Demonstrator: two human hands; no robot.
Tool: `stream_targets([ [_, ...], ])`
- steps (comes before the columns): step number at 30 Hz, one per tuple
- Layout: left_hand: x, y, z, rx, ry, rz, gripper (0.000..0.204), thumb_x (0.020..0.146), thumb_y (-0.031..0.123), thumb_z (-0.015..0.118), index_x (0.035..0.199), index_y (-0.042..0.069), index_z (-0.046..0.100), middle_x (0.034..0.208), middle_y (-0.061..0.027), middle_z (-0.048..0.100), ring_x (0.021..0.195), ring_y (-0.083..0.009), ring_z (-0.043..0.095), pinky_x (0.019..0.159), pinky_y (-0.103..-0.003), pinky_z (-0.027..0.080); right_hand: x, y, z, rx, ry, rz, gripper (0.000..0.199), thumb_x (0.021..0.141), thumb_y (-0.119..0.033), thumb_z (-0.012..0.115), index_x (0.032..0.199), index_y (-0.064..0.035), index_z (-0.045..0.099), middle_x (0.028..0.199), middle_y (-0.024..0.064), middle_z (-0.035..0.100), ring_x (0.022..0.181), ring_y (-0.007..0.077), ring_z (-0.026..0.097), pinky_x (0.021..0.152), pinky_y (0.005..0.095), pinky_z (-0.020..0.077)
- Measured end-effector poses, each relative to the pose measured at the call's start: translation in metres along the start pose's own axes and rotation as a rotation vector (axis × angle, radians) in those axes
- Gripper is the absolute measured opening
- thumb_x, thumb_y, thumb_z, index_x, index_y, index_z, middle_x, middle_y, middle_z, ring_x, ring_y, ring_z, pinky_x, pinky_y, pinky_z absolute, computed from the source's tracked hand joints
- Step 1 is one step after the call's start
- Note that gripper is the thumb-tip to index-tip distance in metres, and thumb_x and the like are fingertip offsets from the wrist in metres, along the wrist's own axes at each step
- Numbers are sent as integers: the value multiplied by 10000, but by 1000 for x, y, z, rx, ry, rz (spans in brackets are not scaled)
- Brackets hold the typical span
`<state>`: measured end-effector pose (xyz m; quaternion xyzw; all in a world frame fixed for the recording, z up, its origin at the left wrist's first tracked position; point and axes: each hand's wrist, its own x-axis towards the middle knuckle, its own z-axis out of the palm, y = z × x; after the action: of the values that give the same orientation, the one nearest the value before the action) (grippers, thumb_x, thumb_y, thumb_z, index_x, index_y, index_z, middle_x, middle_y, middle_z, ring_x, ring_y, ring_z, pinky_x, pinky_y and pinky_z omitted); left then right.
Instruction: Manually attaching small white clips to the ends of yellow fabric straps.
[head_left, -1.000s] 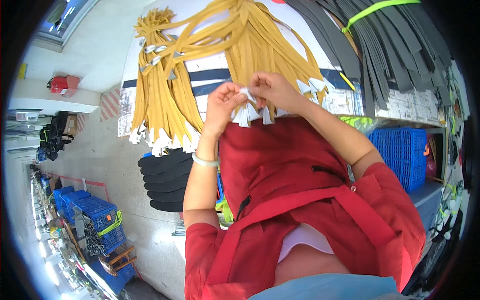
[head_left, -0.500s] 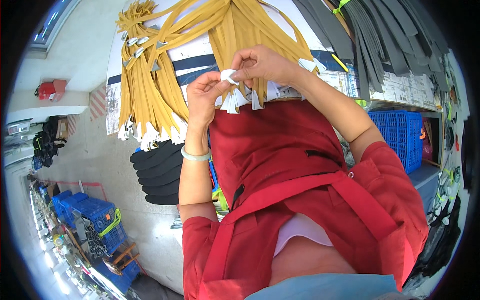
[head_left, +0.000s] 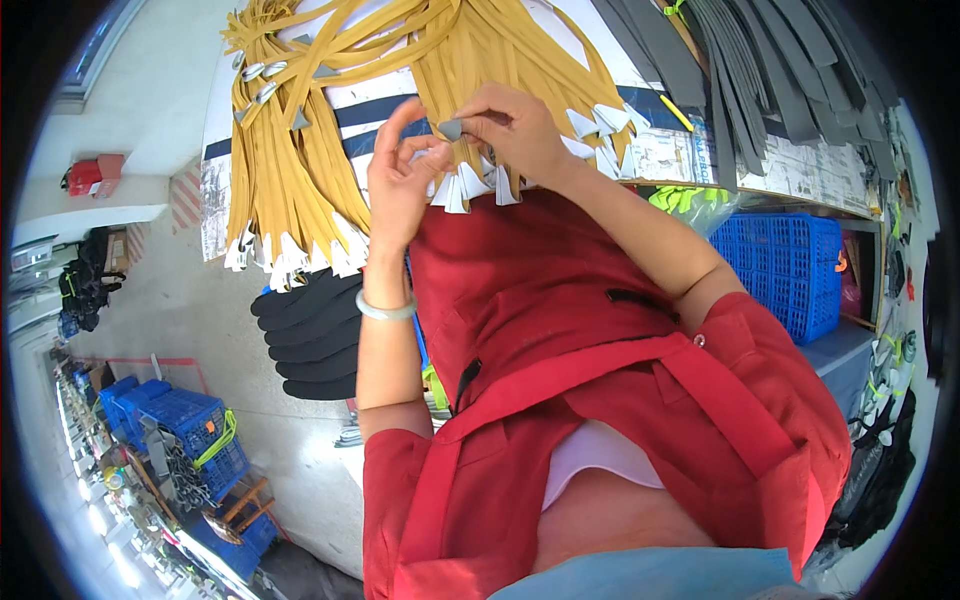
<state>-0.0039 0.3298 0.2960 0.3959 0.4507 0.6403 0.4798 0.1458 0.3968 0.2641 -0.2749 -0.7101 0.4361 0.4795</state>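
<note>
Straps [head_left: 290, 180] on the tabletop [head_left: 215, 200] leave view above. Whether the left hand's [head_left: 400, 180] grip holds anything, I cannot tell. Over the straps, a grey tip [head_left: 451, 130], partly covered, is pinched by the right hand [head_left: 520, 135]. Strips [head_left: 740, 80] beyond are cut off.

**Your Workwear, Chiefly Red**

You wear: one red fabric top with short sleeves [head_left: 790, 385]; one red fabric apron [head_left: 540, 260] with broad, flat red straps [head_left: 560, 390]; one small, round, shiny fastener [head_left: 699, 340]; one pale lavender fabric inner garment [head_left: 605, 452]; one smooth, pale ring-shaped bangle [head_left: 385, 309], left forearm [head_left: 388, 360]; one light-blue covering [head_left: 650, 575], partly visible.
</note>
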Motion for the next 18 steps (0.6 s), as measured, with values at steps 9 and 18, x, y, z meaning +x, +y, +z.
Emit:
stream_targets([
  [9, 2, -21, -23, 236, -149, 84, 27, 858, -52, 619, 864, -35, 640, 751, -49, 646, 663, -97, 606, 653, -212, 492, 1, -24, -12, 187, -274, 546, 203, 949, -187, 570, 838, -21, 611, 676, 21, 586, 605, 67, 560, 566, 206, 461],
  [18, 39, 36, -118, 238, 647, 436, 93, 882, 53, 624, 964, 23, 652, 895, -65, 660, 768, -104, 616, 714, -227, 482, -1, -20, -52, 237, -15, 494, 234, 935, -237, 586, 816, -38, 614, 707, 15, 603, 612, 67, 555, 561, 226, 451],
])
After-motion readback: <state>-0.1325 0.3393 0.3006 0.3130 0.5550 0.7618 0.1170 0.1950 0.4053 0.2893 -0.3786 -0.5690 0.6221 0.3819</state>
